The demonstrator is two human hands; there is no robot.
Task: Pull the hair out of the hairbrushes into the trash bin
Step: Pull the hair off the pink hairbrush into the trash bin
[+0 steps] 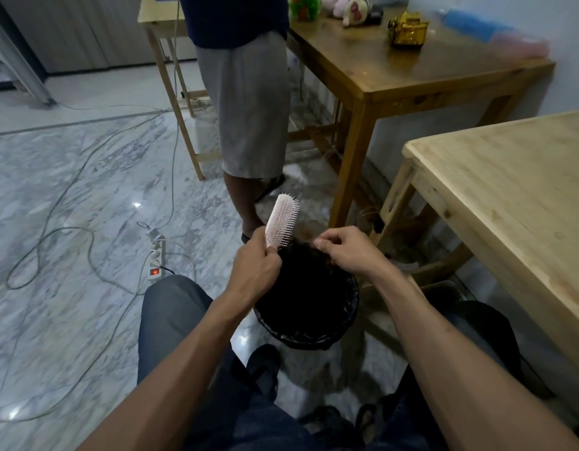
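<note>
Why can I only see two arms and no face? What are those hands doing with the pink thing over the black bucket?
The camera sits on the person's head and looks down, so you see what they see: their own arms, knees and feet, never their face. There is just this one picture.

The left hand has its grip closed around the handle of a pink hairbrush, holding it upright. The right hand pinches its fingertips together beside the bristles, seemingly on a dark tuft of hair, though that is hard to see. Both hands are above the trash bin, a black bin on the floor between the knees, so pulled-out hair can drop inside.

A pale wooden table stands on the right. Farther back a darker table holds toys and a shiny gold object. Another person's legs stand nearby, and a power strip with cables lies on the floor.
</note>
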